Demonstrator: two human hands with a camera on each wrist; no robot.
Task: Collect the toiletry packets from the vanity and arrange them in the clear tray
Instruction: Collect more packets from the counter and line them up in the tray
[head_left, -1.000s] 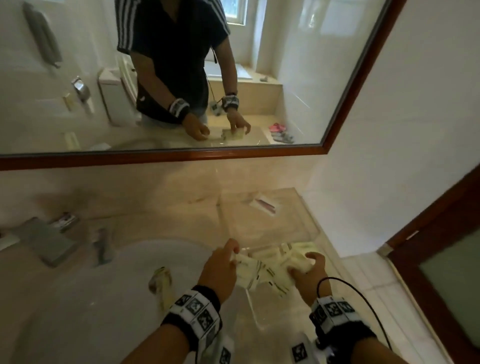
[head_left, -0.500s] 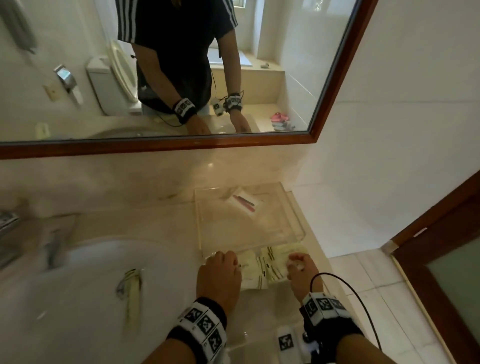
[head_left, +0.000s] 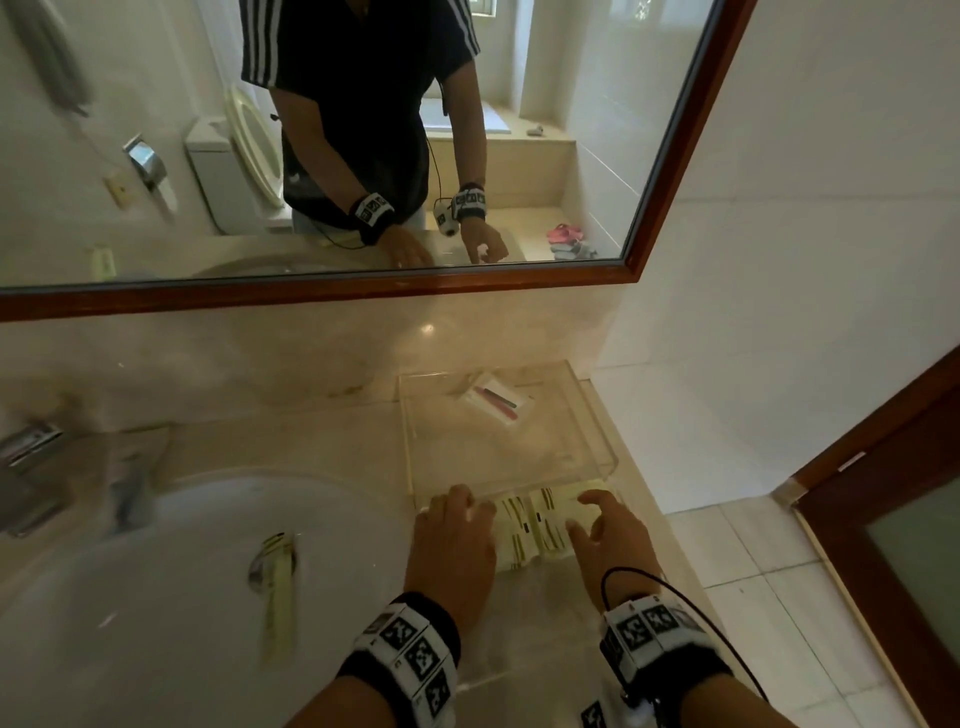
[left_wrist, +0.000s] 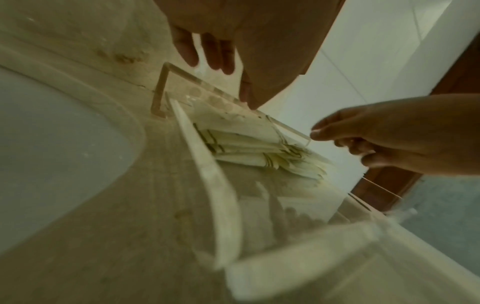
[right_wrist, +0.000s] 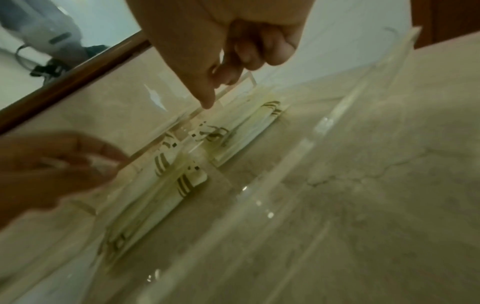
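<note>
Several cream packets (head_left: 535, 525) with dark stripes lie side by side in a clear tray (head_left: 470, 680) at the near right of the vanity. My left hand (head_left: 457, 519) hovers at their left end with straight fingers (left_wrist: 213, 51) and grips nothing. My right hand (head_left: 597, 525) is at their right end; its index finger (right_wrist: 207, 102) points down at the tray wall, the other fingers loosely curled and empty. The packets (left_wrist: 254, 148) sit free between both hands. Another cream packet (head_left: 278, 587) lies in the sink by the drain.
A second clear tray (head_left: 597, 415) stands behind, against the wall, with a toothbrush packet (head_left: 498, 400) inside. The white sink basin (head_left: 156, 597) and a faucet (head_left: 31, 467) are to the left. A mirror (head_left: 363, 291) is ahead; a wooden door (head_left: 883, 519) and floor tiles lie right.
A second ago both hands held the bundle of packets. The packets now lie flat in the tray and both hands have let go. The head view has swung right.
</note>
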